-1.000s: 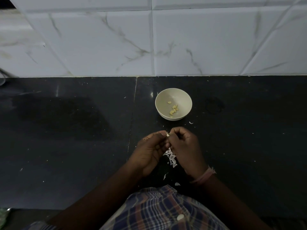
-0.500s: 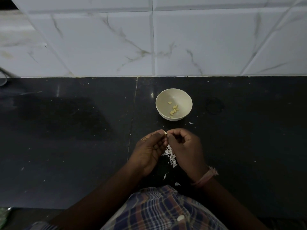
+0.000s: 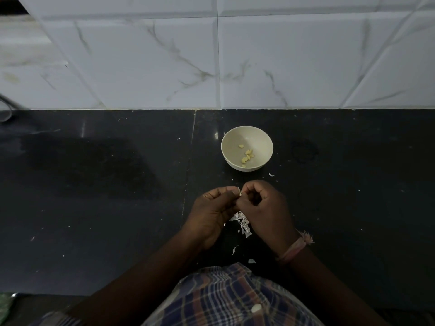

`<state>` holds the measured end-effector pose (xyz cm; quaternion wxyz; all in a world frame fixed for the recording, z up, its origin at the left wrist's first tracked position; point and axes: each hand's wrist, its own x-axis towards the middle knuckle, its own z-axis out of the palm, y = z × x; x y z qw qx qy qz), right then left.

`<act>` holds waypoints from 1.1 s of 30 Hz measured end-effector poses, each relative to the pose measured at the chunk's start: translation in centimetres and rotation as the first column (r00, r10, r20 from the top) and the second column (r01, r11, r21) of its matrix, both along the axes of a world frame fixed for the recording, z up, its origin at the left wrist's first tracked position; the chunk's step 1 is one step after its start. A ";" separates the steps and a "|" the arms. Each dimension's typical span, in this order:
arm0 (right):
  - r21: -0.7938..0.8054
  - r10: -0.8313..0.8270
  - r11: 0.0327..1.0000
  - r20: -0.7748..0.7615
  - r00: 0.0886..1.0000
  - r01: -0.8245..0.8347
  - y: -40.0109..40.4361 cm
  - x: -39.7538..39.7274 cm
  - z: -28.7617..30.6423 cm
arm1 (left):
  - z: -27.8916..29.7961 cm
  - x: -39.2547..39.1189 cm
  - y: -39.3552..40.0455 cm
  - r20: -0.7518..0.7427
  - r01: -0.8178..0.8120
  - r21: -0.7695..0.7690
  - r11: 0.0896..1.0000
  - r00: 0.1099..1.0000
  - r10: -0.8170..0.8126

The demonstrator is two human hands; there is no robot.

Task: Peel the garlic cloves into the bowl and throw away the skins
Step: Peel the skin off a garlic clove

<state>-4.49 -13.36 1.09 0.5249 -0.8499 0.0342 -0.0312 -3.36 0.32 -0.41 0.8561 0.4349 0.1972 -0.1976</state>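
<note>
Landmark: white bowl (image 3: 247, 148), standing on the black tabletop (image 3: 94, 208) a little way out from the tiled wall (image 3: 211, 62).
Bowl contents: several peeled, yellowish garlic pieces (image 3: 246, 156) lying on its floor.
Left hand (image 3: 213, 215): on the near side of the bowl and slightly left of it; fingers curled, tips pinching a small pale garlic clove (image 3: 239, 192).
Right hand (image 3: 266, 208): on the near side of the bowl, directly below it in the head view, touching the left hand; fingers curled, tips meeting the same clove.
Garlic clove: held between the two hands, above the tabletop, near the bowl's front rim but apart from it; only a sliver shows.
Skins (image 3: 242, 223): a small white heap on the tabletop beneath and between the hands, nearer the person than the bowl.
Stray flakes: one just beside the bowl's near right edge (image 3: 271, 175); two more nearer the person than the heap.
Wrist band (image 3: 294, 249): pinkish cord on the right wrist.
Shirt (image 3: 235, 300): checked cloth at the lower edge.
</note>
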 end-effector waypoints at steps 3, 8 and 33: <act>0.097 0.028 0.995 -0.078 0.997 -0.021 0.0 0.0 0.2 | 0.0 0.1 0.3 -0.007 0.027 0.004 1.000 1.000 -0.027; 0.471 0.014 0.877 -0.230 0.973 0.098 0.3 0.3 0.6 | 0.6 0.0 0.3 -0.023 0.096 -0.054 0.994 0.995 -0.097; 0.195 -0.022 0.979 -0.197 0.980 0.061 -0.6 0.6 0.7 | 0.8 0.1 -0.5 0.152 -0.043 0.123 0.992 0.988 0.024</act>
